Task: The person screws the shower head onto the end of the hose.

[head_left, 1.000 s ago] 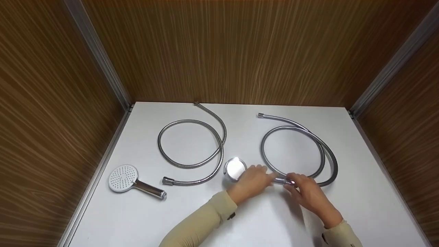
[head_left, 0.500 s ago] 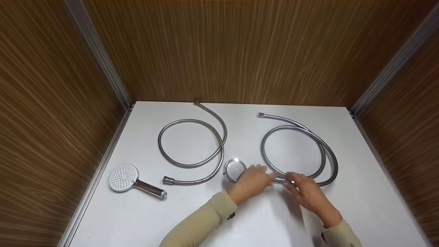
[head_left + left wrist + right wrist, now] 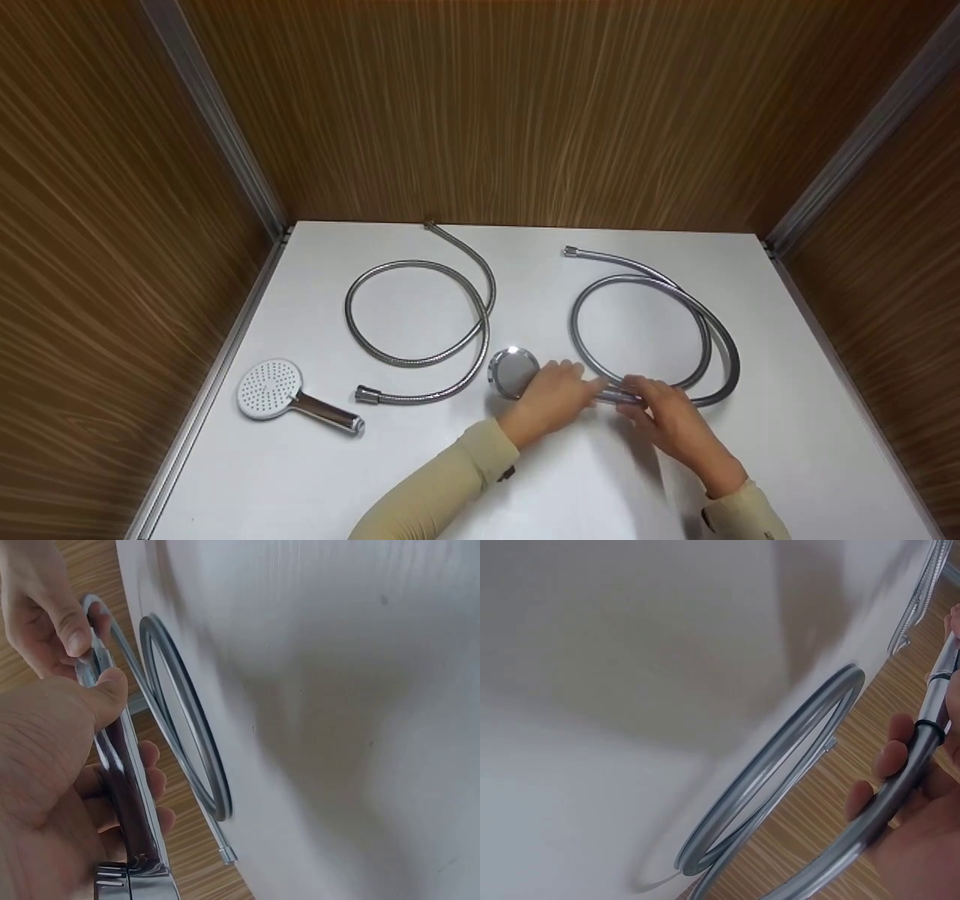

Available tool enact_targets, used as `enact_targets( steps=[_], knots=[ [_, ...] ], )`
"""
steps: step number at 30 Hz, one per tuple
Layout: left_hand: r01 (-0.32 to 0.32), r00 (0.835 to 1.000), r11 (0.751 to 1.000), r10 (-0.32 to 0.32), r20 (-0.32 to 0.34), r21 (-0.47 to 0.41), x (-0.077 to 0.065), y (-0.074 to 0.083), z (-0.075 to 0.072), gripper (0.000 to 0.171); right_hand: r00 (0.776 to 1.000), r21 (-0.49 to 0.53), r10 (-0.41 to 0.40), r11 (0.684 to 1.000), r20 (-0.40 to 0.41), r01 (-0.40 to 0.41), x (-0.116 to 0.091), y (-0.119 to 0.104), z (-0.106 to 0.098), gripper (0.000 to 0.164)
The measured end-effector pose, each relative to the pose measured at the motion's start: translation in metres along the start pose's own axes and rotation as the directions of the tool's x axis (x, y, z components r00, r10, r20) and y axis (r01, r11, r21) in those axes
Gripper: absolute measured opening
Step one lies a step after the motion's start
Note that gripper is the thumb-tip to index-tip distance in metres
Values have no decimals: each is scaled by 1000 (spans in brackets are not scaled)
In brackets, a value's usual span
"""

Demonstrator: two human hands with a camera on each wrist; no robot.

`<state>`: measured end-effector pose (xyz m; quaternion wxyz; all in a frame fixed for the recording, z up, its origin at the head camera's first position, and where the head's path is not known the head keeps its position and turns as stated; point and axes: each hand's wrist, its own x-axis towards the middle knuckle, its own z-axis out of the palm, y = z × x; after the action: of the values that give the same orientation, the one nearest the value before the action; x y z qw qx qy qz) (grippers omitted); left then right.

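Note:
My left hand [image 3: 555,394] grips the chrome handle [image 3: 127,795] of a hand shower [image 3: 514,372], its round head standing out to the left of the fingers. On the right, my right hand [image 3: 671,420] holds the end of a smooth grey shower hose [image 3: 731,360]. Its fingers curl round the hose near the chrome end fitting [image 3: 934,701], which meets the handle's end in line. Whether the thread is engaged is hidden. The rest of this hose lies looped on the white table, its other end nut [image 3: 571,252] toward the back.
A second hand shower [image 3: 270,390] with a white spray face lies at the left. Between it and the held one, a ribbed metal hose [image 3: 411,363] lies in a loop. Wood-patterned panels [image 3: 480,112] enclose the white table [image 3: 420,480] at the back and sides.
The held shower head has rolled slightly, its bright reflection turning grey. My right fingers have shifted a little at the fitting. Both arms stay in place; the left-side items have not moved.

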<state>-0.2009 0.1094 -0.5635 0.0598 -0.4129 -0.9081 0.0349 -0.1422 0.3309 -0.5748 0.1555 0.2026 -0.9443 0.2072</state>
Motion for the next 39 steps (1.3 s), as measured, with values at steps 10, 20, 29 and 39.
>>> enact_targets(
  steps=[10,20,29,39],
  knots=[
    [18,1000,999,-18,19,-29,0,1,-4,38,999,23,-36,999,-1,36,2,0,-1,15],
    [10,1000,999,-9,6,-33,0,-1,0,41,1000,-5,-7,1000,-5,7,1,-1,0,48],
    [-4,998,1000,6,-65,19,-2,-1,2,36,998,0,-66,998,-18,66,2,1,0,38],
    [-7,999,1000,7,-38,-2,-1,-1,1,39,999,-23,-6,1000,43,7,1,2,-3,27]
  ],
)
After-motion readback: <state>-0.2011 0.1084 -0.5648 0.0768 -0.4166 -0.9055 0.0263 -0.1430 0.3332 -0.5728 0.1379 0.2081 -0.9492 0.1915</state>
